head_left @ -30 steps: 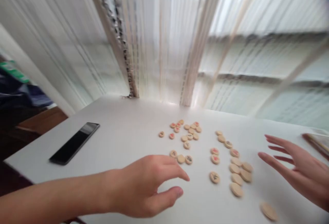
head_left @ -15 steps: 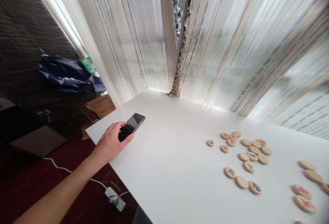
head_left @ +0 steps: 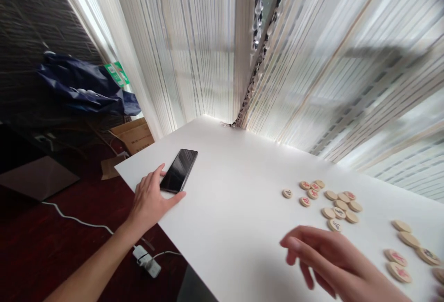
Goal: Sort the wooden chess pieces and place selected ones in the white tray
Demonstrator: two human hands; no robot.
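Observation:
A black smartphone lies flat, screen up, on the white table by its left edge. My left hand is at the phone's near end, thumb and fingers spread on either side; I cannot tell whether it touches. In the lower right, my right hand hovers over the table with loosely bent fingers apart and nothing in them. Just beyond it are several round wooden xiangqi pieces, some plain side up, others showing red or black characters. My right hand hides part of that area.
More xiangqi pieces lie toward the right edge. Striped string curtains hang behind the table. On the floor to the left are a cardboard box and a white power strip with cables.
My right hand has come into view from the lower right. My left hand has drawn back slightly and opened wider, uncovering more of the phone. The camera view has shifted a little.

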